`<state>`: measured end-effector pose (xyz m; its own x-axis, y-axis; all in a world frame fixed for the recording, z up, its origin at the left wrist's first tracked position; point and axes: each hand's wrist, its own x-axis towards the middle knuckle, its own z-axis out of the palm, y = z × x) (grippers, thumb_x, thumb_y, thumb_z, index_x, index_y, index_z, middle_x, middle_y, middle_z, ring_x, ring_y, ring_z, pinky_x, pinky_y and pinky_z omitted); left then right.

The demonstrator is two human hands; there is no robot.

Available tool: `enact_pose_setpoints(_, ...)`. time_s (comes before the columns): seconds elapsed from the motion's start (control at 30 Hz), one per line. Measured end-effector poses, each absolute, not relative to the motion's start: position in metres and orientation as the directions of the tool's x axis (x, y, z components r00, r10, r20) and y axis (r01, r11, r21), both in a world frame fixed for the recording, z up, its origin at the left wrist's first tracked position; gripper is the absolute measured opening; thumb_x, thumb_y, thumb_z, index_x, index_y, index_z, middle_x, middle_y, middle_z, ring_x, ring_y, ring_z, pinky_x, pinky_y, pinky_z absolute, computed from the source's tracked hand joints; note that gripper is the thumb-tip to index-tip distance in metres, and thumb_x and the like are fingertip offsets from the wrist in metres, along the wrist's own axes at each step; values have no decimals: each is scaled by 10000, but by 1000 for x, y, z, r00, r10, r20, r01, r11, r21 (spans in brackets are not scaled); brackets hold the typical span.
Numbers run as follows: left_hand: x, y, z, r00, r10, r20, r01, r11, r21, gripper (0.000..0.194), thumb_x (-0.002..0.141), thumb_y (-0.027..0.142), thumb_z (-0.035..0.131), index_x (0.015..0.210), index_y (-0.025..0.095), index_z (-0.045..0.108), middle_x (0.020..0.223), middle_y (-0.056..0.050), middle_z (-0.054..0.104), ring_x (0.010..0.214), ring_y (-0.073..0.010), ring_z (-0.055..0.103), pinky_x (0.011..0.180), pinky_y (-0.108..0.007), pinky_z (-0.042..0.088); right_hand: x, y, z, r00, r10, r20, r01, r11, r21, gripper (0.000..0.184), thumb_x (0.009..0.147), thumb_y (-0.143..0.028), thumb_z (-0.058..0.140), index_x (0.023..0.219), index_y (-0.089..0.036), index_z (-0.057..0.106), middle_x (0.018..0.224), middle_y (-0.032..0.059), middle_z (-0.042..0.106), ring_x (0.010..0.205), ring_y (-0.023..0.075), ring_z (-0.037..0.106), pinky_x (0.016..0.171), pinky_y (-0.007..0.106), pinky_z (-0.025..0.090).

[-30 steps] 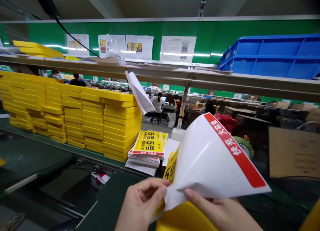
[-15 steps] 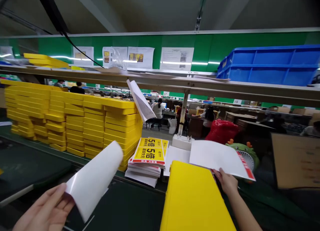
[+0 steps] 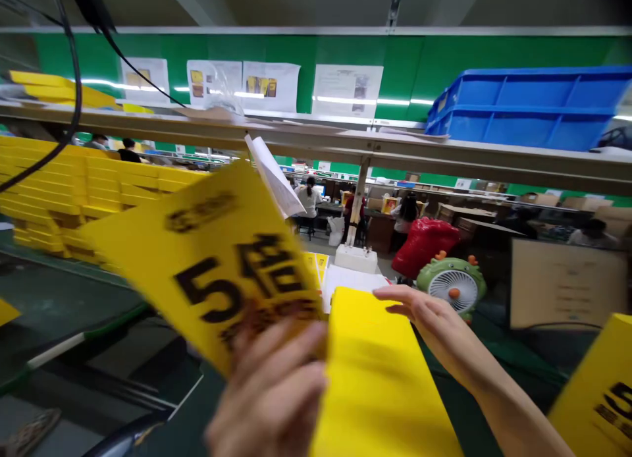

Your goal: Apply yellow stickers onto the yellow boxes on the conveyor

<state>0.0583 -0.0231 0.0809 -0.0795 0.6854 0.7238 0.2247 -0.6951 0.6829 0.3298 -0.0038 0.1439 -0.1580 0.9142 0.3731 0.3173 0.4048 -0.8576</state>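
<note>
My left hand (image 3: 276, 384), blurred by motion, grips a yellow printed sheet (image 3: 197, 253) with large black characters and a "5" facing me. The sheet tilts up to the left, just left of a yellow box (image 3: 380, 384). That long, plain-topped box stands in front of me. My right hand (image 3: 419, 309) reaches over its far right corner with fingers stretched out and nothing visible in them. Behind the box lie a white sheet (image 3: 350, 279) and part of a yellow printed stack (image 3: 318, 265), mostly hidden by the held sheet.
Stacked yellow boxes (image 3: 44, 193) line the left. A green fan (image 3: 454, 282), a red bag (image 3: 424, 246) and a cardboard piece (image 3: 563, 286) are at the right, with a yellow printed item (image 3: 600, 391) nearer. Overhead, a shelf (image 3: 306, 137) carries a blue crate (image 3: 528, 108).
My left hand moved right to the box, and its sheet now shows the yellow printed side. The white sheet with a red edge has left my right hand, which now lies over the box's corner.
</note>
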Motion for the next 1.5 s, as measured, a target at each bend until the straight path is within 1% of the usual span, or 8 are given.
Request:
enact_pose_setpoints(0.1,107,-36,103,510,188,840,419,-907,-51,307,813,269,640,1116,313,615,1192,21,599,1240,-271,438,1135,-501,4,299,-55,163,-143,903,406,214,429,-878,362,796,-474,606,1100,-277,613,1217,31,606,1136,233,535,966,310,450)
enact_pose_setpoints(0.17,118,-40,110,631,109,768,354,-922,-159,430,796,387,649,1203,282,560,1261,-8,552,1279,-303,376,1121,-518,-33,300,-68,161,2,933,361,173,355,-919,329,786,-400,652,1089,-279,617,1167,30,639,1048,217,597,880,283,514)
enact_pose_setpoints(0.23,114,-40,110,498,170,851,349,-937,-18,572,708,460,712,1231,311,534,1331,-29,496,1290,-345,339,1113,-540,41,311,-71,153,65,962,265,78,260,-962,333,789,-386,656,1100,-280,610,1140,34,655,981,212,633,788,271,559)
enact_pose_setpoints(0.3,107,-36,107,190,400,896,348,-881,319,632,694,425,732,1267,330,485,1318,-46,495,1257,-325,374,1090,-493,194,326,-69,145,38,990,136,-33,137,-990,361,803,-389,639,1143,-283,579,1126,44,662,944,222,651,728,290,583)
enact_pose_setpoints(0.4,103,-21,103,79,813,577,160,-582,798,573,780,358,659,1296,281,422,1035,-41,615,1065,-242,521,1004,-386,332,343,-65,135,-46,999,28,-72,25,-997,406,813,-366,634,1196,-279,530,1144,57,652,963,237,648,780,349,583)
enact_pose_setpoints(0.47,106,-8,99,240,889,389,84,-418,904,535,793,337,642,1276,250,429,841,-10,626,917,-210,567,958,-368,355,349,-63,130,-107,994,13,-50,8,-999,456,801,-338,653,1227,-283,503,1173,59,637,1002,241,633,845,378,560)
enact_pose_setpoints(0.77,117,19,83,391,896,213,-97,-190,977,591,736,299,694,1241,181,410,768,-3,609,844,-194,575,850,-330,391,358,-53,113,-156,986,61,-38,56,-998,460,828,-288,626,1255,-241,461,1240,78,597,1087,231,587,964,414,484)
enact_pose_setpoints(1.5,110,33,79,393,907,150,47,-182,982,594,679,292,722,1182,179,426,614,42,595,676,-169,572,664,-267,413,354,-33,98,-138,989,-53,85,-41,-996,388,716,-382,715,1004,-155,589,1082,105,682,961,255,652,872,401,529)
